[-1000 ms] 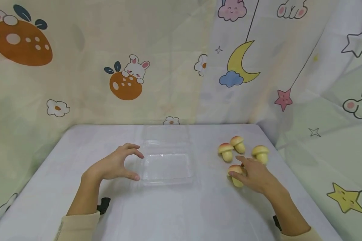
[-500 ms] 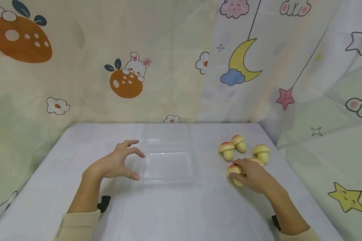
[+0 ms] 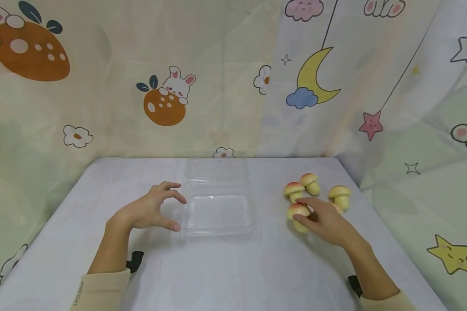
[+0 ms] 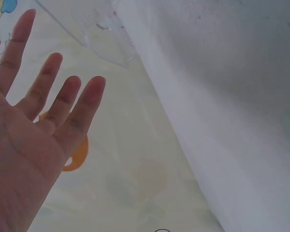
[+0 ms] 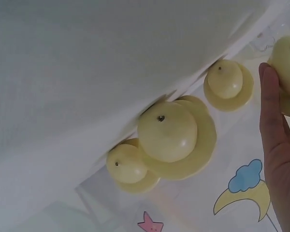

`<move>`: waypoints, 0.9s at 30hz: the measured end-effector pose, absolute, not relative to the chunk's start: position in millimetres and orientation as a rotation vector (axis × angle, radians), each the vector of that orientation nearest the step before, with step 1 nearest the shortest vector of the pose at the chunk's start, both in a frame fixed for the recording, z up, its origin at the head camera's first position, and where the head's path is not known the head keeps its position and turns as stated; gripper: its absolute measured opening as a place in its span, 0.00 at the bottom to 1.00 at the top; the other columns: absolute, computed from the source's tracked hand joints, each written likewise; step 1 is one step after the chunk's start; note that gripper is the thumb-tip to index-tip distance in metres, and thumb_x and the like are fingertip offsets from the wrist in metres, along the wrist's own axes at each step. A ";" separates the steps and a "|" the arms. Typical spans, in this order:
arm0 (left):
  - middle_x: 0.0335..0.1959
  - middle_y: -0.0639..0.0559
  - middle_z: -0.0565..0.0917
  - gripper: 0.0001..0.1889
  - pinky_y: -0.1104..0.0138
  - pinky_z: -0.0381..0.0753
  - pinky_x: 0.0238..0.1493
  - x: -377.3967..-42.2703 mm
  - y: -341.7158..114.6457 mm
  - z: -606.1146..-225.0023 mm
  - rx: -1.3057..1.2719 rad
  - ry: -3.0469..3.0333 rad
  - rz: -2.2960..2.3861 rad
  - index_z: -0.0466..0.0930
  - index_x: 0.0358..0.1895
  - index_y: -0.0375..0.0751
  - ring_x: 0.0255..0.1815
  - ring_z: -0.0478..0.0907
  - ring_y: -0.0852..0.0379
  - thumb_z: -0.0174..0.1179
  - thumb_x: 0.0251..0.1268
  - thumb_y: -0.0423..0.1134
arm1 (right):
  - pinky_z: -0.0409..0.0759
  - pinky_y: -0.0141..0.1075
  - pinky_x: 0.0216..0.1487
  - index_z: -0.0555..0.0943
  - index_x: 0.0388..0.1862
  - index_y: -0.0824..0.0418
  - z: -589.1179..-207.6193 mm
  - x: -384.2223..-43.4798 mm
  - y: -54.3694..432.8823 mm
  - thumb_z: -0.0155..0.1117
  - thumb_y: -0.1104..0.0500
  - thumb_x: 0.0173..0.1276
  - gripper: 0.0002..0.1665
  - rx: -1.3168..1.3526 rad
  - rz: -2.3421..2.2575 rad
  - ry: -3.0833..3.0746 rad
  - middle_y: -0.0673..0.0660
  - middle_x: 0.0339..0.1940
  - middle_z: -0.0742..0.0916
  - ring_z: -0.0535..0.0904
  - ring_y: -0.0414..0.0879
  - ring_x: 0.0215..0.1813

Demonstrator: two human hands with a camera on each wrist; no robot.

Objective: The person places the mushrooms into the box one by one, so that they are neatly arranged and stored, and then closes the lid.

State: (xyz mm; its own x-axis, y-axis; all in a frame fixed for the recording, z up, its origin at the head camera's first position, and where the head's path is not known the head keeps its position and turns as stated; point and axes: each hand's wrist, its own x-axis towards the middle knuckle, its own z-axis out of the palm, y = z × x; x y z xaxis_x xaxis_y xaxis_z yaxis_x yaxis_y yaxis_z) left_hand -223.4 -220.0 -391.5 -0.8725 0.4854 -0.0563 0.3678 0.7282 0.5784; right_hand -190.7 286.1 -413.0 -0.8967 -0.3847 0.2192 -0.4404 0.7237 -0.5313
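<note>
While my right hand [image 3: 327,220] pinches one toy mushroom [image 3: 297,211] inward from the tabletop's [image 3: 257,276] right edge, | my left hand [image 3: 149,211] arches, fingers spread, beside the clear plastic clamshell box [image 3: 218,232] | early, I judge: one gripped, other mushrooms [image 3: 340,195] ungripped towards far right corner, none seen boxed.

**Left hand [image 3: 145,211] was wide, right hand [image 3: 328,221] pinched**

The left arm [image 3: 113,248] and right arm [image 3: 369,270] reached forward. The left thumb [image 3: 168,223] and fingers [image 3: 174,194] made a big C. The right thumb [image 3: 306,223] and fingers [image 5: 270,104] bent in close, pinching.
</note>
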 end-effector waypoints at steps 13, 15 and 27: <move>0.80 0.49 0.60 0.29 0.33 0.65 0.67 -223.4 -220.3 -392.3 0.704 2.711 0.853 0.82 0.55 0.61 0.79 0.51 0.36 0.81 0.47 0.54 | 0.84 0.34 0.37 0.76 0.69 0.59 -409.9 -196.4 278.1 0.68 0.50 0.74 0.29 0.688 1.035 -2.795 0.53 0.54 0.88 0.86 0.37 0.37; 0.79 0.50 0.61 0.28 0.33 0.66 0.67 -223.1 -219.1 -393.6 0.698 2.705 0.851 0.82 0.54 0.61 0.79 0.52 0.36 0.81 0.48 0.54 | 0.84 0.34 0.37 0.76 0.69 0.59 -410.0 -196.1 276.6 0.68 0.52 0.74 0.28 0.713 1.067 -2.774 0.52 0.54 0.88 0.87 0.37 0.37; 0.78 0.51 0.64 0.26 0.36 0.67 0.68 -223.8 -221.8 -395.2 0.740 2.670 0.893 0.83 0.53 0.62 0.78 0.56 0.39 0.80 0.49 0.57 | 0.82 0.33 0.35 0.76 0.69 0.56 -407.4 -211.6 256.1 0.66 0.55 0.76 0.25 0.780 1.276 -2.682 0.51 0.57 0.85 0.86 0.48 0.31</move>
